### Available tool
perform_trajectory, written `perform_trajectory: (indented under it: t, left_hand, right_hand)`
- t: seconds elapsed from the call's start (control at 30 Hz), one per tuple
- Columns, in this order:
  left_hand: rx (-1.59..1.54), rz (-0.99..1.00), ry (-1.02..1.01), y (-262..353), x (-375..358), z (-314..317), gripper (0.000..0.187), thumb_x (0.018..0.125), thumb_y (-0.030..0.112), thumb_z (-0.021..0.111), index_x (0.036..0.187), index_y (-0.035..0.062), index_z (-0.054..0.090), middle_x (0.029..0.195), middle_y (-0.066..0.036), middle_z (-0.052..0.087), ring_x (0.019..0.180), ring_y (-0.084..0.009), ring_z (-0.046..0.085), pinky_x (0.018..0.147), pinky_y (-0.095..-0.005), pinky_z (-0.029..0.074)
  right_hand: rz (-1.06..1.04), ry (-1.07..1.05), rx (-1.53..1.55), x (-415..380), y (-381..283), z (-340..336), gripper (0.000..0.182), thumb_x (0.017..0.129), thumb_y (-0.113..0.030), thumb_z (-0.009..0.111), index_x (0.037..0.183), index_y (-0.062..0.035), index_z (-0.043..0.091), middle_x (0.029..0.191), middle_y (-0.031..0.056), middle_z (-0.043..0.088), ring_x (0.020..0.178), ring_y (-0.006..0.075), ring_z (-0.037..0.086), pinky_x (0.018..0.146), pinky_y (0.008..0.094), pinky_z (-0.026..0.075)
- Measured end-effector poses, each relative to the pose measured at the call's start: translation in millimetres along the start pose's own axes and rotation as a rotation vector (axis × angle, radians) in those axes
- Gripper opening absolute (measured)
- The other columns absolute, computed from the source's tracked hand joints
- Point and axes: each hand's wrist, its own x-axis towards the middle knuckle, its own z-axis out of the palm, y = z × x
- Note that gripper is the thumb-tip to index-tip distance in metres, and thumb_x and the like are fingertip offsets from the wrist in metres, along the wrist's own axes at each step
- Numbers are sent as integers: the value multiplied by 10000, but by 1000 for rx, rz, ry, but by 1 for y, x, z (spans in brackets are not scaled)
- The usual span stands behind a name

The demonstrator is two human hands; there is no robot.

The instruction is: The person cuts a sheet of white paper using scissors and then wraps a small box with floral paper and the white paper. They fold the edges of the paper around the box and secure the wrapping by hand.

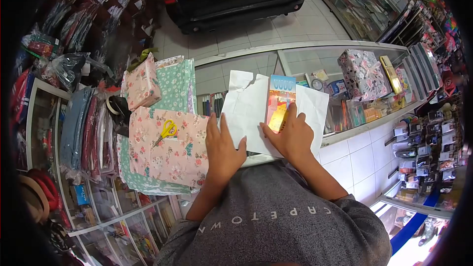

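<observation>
White paper [246, 116] with a torn upper edge lies on the glass counter before me. On it rests a narrow, flat colourful box [282, 91], blue at the top and red and yellow below. My right hand [294, 140] grips the lower part of this box, thumb at its left edge and fingers at its right. My left hand [224, 149] lies over the paper's left edge, fingers stretched out and holding nothing. Left of it, yellow-handled scissors [168, 129] lie on pink floral wrapping paper [187, 155].
A pink floral wrapped parcel [143, 86] sits on green floral paper [172, 81] at the left. On the right of the glass counter [241, 54] stand a floral wrapped box [363, 75] and a gold box [390, 74]. Bagged clothes [91, 138] hang at far left.
</observation>
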Motion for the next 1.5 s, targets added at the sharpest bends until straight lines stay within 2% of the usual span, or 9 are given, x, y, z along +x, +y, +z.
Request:
perform_trajectory:
  t: [0.1, 0.27, 0.43, 0.63, 0.77, 0.83, 0.97, 1.13, 1.5]
  left_hand:
    - [-114, -121, -55, -11, 2, -7, 848, 859, 210, 740, 1485, -153, 298, 1421, -338, 436, 1332, -481, 434, 1119, -499, 373]
    - [-76, -219, -70, -16, 16, -16, 848, 867, 224, 742, 1477, -167, 300, 1287, -315, 511, 1233, -453, 515, 1054, -493, 424]
    - [-9, -240, -101, -27, 23, -8, 613, 880, 282, 727, 1340, -76, 535, 1118, -264, 684, 1020, -426, 676, 902, -485, 526]
    - [-160, -293, -205, -21, 31, -18, 366, 893, 253, 715, 1148, -2, 652, 1037, -227, 724, 933, -407, 708, 827, -465, 554]
    - [-327, -275, -168, -15, 29, -20, 368, 890, 198, 726, 1167, -33, 650, 1056, -231, 723, 967, -366, 717, 851, -412, 558]
    - [-639, -222, -99, -24, 22, -8, 398, 932, 121, 683, 1276, -62, 602, 1150, -210, 711, 1056, -293, 704, 930, -366, 537]
    - [-999, -284, -173, -36, 17, 6, 428, 1003, 65, 567, 1399, -86, 511, 1293, -192, 655, 1193, -236, 638, 1036, -337, 477]
    - [-1062, -345, -145, -35, 20, 7, 431, 1054, 30, 402, 1466, -90, 439, 1355, -182, 614, 1251, -211, 591, 1085, -319, 427]
    - [-1012, -269, -130, -19, 26, -3, 403, 1067, 63, 402, 1436, -76, 486, 1302, -181, 644, 1194, -203, 619, 1046, -327, 460]
  right_hand:
    - [10, -4, -3, 2, 1, 4, 1023, 734, -604, 802, 1402, 83, 445, 875, 213, 632, 691, 357, 704, 550, 424, 559]
    - [-22, -37, 47, 1, 12, 15, 1124, 731, -642, 797, 1456, 107, 379, 816, 189, 646, 637, 334, 694, 529, 407, 548]
    - [-53, -128, 15, -4, -2, 1, 1217, 728, -659, 791, 1488, 155, 301, 801, 194, 648, 639, 334, 691, 537, 410, 542]
    - [-43, -83, 64, -8, -1, 5, 1215, 721, -665, 799, 1490, 142, 315, 862, 204, 627, 633, 331, 677, 521, 407, 535]
    - [-17, -210, 89, -9, 3, -12, 1157, 720, -609, 829, 1483, 118, 350, 1078, 299, 597, 854, 390, 686, 693, 442, 570]
    - [-293, 128, 62, -9, 19, -4, 1072, 726, -563, 845, 1481, 61, 408, 1308, 361, 499, 1159, 473, 587, 940, 504, 519]
    - [-446, 7, 254, 4, 43, 4, 936, 730, -509, 863, 1478, -82, 500, 1557, 347, 328, 1431, 539, 347, 1159, 526, 352]
    - [-530, 48, 390, 2, 55, 22, 779, 736, -418, 884, 1370, -49, 620, 1552, 348, 341, 1425, 525, 373, 1154, 533, 368]
    - [-639, 192, 348, -2, 60, 23, 693, 690, -395, 909, 1248, -52, 682, 1459, 288, 501, 1339, 485, 498, 1120, 541, 419]
